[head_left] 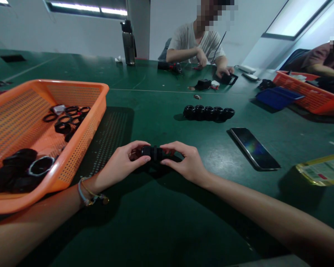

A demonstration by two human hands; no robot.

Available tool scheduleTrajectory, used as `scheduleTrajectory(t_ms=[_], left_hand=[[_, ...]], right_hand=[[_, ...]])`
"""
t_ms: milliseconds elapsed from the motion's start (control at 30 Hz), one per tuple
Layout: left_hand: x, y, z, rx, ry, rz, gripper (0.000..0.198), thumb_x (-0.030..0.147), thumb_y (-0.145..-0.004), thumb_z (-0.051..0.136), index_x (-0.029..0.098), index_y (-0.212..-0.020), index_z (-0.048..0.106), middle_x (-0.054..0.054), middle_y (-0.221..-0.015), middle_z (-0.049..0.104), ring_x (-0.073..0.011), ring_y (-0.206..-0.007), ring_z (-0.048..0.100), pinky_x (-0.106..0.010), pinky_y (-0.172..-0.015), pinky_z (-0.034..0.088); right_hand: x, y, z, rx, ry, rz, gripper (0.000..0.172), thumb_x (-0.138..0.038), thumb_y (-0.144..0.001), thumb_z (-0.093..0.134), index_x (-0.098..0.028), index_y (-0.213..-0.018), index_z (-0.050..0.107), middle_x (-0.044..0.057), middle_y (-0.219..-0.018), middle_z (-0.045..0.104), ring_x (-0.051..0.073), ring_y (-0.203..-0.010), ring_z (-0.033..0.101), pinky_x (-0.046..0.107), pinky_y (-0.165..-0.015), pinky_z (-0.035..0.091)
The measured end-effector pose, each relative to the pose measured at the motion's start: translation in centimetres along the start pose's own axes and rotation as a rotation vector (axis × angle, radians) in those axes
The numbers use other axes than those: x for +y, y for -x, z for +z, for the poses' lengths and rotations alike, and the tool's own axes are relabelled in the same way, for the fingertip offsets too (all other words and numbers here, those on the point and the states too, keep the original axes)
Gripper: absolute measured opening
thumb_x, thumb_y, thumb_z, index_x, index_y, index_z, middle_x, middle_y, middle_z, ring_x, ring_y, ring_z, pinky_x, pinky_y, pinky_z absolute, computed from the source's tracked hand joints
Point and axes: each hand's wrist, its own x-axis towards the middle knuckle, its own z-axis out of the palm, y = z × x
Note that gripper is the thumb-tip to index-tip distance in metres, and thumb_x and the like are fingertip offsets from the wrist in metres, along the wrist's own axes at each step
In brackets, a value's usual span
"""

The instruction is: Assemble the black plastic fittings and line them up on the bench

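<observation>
My left hand (122,163) and my right hand (185,161) meet just above the green table, both pinched on one small black threaded fitting (153,152). Each hand grips one end of it with thumb and fingers. A thin bracelet sits on my left wrist. To my left stands an orange basket (80,148) holding black rings and black nuts. Beyond my hands a row of several finished black fittings (208,112) lies on the table.
A dark phone (254,148) lies right of my hands, a yellow-edged sheet (323,170) further right. Across the table a person handles black parts; another person sits at far right behind an orange basket (311,96) and blue tray (277,97). A metal bottle (128,42) stands far back.
</observation>
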Motion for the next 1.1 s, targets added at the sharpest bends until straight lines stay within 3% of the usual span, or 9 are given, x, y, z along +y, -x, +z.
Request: scheduleTrajectory(t_ms=[433, 667, 833, 1100], left_hand=[[-0.34, -0.05, -0.05, -0.004, 0.003, 0.021, 0.044, 0.041, -0.068, 0.059, 0.013, -0.102, 0.057, -0.007, -0.09, 0.067, -0.0209, -0.082, 0.064, -0.036, -0.075, 0.053], [-0.2, -0.05, -0.03, -0.004, 0.008, 0.014, 0.045, 0.042, -0.068, 0.059, 0.013, -0.102, 0.057, -0.007, -0.091, 0.068, -0.0209, -0.083, 0.064, -0.033, -0.074, 0.053], [-0.22, -0.12, -0.03, -0.012, 0.004, 0.022, 0.045, 0.041, -0.067, 0.059, 0.012, -0.102, 0.057, -0.008, -0.092, 0.068, -0.0212, -0.083, 0.064, -0.034, -0.075, 0.053], [-0.25, -0.14, -0.04, -0.001, -0.004, 0.021, 0.045, 0.041, -0.067, 0.059, 0.012, -0.102, 0.058, -0.007, -0.092, 0.068, -0.021, -0.083, 0.064, -0.033, -0.075, 0.053]], right_hand=[[0.58, 0.16, 0.21, 0.018, -0.002, -0.042, 0.029, -0.015, -0.073, 0.069, -0.018, -0.102, 0.067, 0.006, -0.094, 0.072, 0.017, -0.085, 0.066, 0.033, -0.076, 0.054], [0.32, 0.09, 0.18, 0.015, -0.012, -0.008, 0.037, -0.014, -0.071, 0.069, -0.021, -0.107, 0.063, 0.003, -0.089, 0.07, 0.015, -0.08, 0.065, 0.03, -0.069, 0.055], [-0.03, -0.05, -0.05, -0.016, 0.01, 0.008, 0.028, -0.014, -0.071, 0.069, -0.019, -0.098, 0.065, 0.003, -0.087, 0.07, 0.016, -0.079, 0.065, 0.031, -0.072, 0.054], [0.08, -0.05, 0.01, -0.012, 0.005, 0.016, 0.027, -0.015, -0.071, 0.071, -0.019, -0.097, 0.066, 0.002, -0.084, 0.07, 0.015, -0.076, 0.065, 0.029, -0.07, 0.053]])
